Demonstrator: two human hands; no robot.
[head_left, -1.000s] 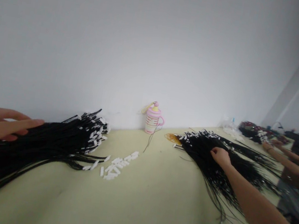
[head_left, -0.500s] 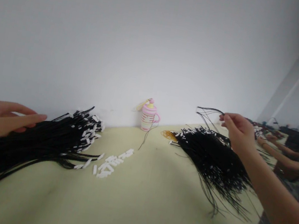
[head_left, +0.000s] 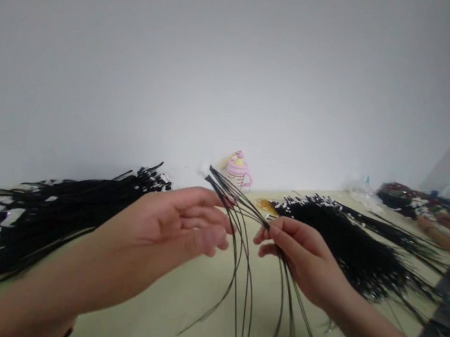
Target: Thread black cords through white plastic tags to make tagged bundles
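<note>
Several thin black cords (head_left: 250,206) with white tips are pinched between the thumb and fingers of my right hand (head_left: 301,253). Their tipped ends point up and left, and the loose ends hang over the table. My left hand (head_left: 183,224) is beside the cords, fingers apart and slightly curled, with nothing visibly gripped. Behind my left forearm lies a large pile of black cords (head_left: 89,199) with white pieces at its ends. Another black cord pile (head_left: 349,243) with white tips spreads out behind my right hand.
A pink and white cup (head_left: 236,171) stands against the wall on the pale green table (head_left: 144,314). Yellow bands (head_left: 262,204) lie near the right pile. Clear plastic (head_left: 364,196) and another person's hands (head_left: 436,228) are at the far right.
My right hand has come left and down to the middle with the cords. My left hand has moved right from over the left pile to beside them. The view has shifted slightly.
</note>
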